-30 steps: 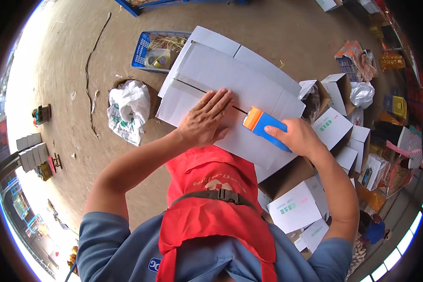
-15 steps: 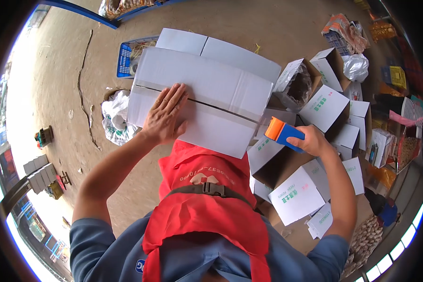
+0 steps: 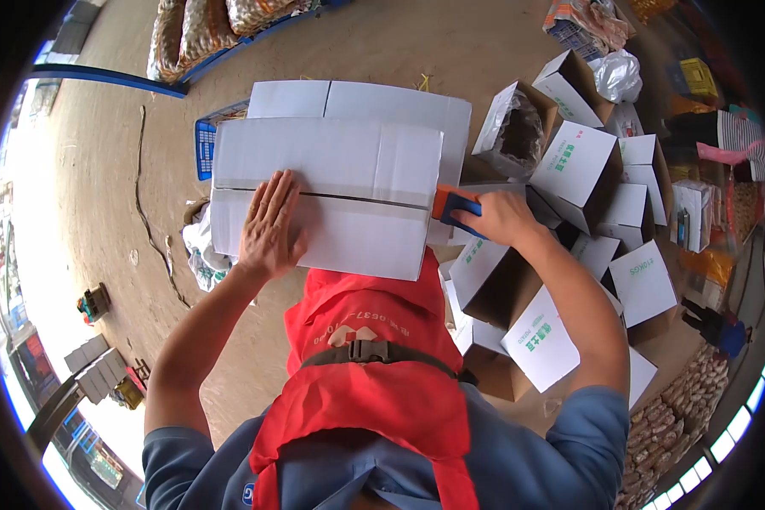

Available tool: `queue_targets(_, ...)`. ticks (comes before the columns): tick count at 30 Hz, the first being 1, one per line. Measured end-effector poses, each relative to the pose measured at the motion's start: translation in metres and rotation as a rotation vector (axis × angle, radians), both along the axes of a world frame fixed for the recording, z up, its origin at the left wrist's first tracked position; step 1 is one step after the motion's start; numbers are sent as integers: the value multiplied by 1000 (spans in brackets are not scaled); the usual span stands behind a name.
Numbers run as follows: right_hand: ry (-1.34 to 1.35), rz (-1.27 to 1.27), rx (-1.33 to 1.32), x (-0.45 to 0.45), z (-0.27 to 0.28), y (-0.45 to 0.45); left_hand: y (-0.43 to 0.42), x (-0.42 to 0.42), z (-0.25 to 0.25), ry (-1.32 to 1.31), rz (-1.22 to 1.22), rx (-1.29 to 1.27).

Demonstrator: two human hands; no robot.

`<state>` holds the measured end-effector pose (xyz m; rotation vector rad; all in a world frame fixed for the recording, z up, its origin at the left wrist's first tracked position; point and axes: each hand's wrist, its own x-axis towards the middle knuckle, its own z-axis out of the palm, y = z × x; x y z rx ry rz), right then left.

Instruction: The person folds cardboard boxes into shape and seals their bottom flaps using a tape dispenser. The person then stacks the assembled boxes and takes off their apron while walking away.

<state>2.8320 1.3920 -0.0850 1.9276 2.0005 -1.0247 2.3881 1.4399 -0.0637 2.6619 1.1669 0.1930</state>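
A white cardboard box (image 3: 361,157) lies in front of me with its two top flaps meeting along a dark seam. My left hand (image 3: 269,228) rests flat across the seam on the left half, fingers stretched out. My right hand (image 3: 506,218) grips an orange and blue tape dispenser (image 3: 461,212), its orange head touching the box's right edge at the seam's end. Clear tape seems to lie along the seam, though I cannot make out its full length. Behind the box shows another white cardboard piece (image 3: 399,100).
Several open white cartons with green print (image 3: 574,166) stand crowded on the right. A blue crate (image 3: 204,149) sits behind the box's left side, with a white plastic bag (image 3: 200,242) below it. Filled sacks (image 3: 204,34) lie at the back left. A person in striped clothing (image 3: 739,136) is far right.
My right hand has brought the tape dispenser leftward and up to the box's right edge. The dispenser has tilted. The left hand stays flat on the box while the view has shifted.
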Motion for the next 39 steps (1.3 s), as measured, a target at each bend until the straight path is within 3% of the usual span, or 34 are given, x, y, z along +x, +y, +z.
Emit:
queue_targets(3,-264,132,60,-35,-25,-4,-4,2,1,-23,14,-10)
queue_targets(5,-277,25,-160,-49,-53,-3,2,6,1,-85,-26,14)
queue_targets(7,-224,-285,-51,-53,-70,-12,1,-4,-1,-143,-23,-25)
queue_targets(9,-130,-689,39,-62,-67,-22,10,-28,4,-325,135,-40)
queue_targets(11,-51,-900,53,-75,-61,-26,43,-72,-8,-493,355,166)
queue_targets(13,47,-990,92,-98,-58,-24,84,-134,-45,-805,858,-364)
queue_targets(15,107,-1065,181,-129,-60,-17,135,-228,-138,-1093,931,-1244)
queue_targets(16,112,-1092,235,-143,-60,-15,107,-178,-90,-977,936,-1209)
queue_targets(17,114,-1124,294,-150,-57,-13,114,-175,-94,-1022,1029,-1171)
queue_targets(20,149,-1210,378,-160,-4,-31,109,-161,-38,-1039,957,-1212)
queue_targets(22,152,-1239,441,-165,43,-55,110,-175,-20,-1333,852,-1161)
queue_targets(23,180,-1293,581,-169,68,-74,114,-174,-5,-1314,833,-1182)
queue_targets(25,202,-1355,737,-168,81,-106,120,-174,23,-1252,507,-747)
queue_targets(26,403,-1425,889,-167,76,-122,142,-199,8,-1222,199,-855)
queue_targets(27,612,-1478,1043,-167,74,-134,172,-222,-8,-1172,-109,-946)
queue_targets(28,596,-1566,942,-165,81,-141,181,-221,-2,-520,86,-410)
queue_targets(29,596,-1577,962,-163,78,-148,177,-199,8,-522,65,-403)
queue_targets(31,332,-1631,715,-157,58,-169,141,-117,39,-1167,334,-1359)
queue_targets(32,316,-1649,722,-158,51,-184,120,-93,49,-1212,513,-1470)
queue_targets(33,324,-1666,720,-160,45,-198,130,-111,21,-1171,464,-1381)
queue_targets(34,383,-1727,761,-160,40,-213,121,-122,6,-1189,239,-1480)
queue_targets(35,442,-1790,802,-159,34,-229,114,-121,0,-1192,8,-1573)
queue_targets(36,420,-1816,795,-159,28,-248,71,-89,25,-1122,-153,-1436)
queue_targets(39,429,-1937,900,-160,8,-299,29,-45,27,-1040,-246,-1463)
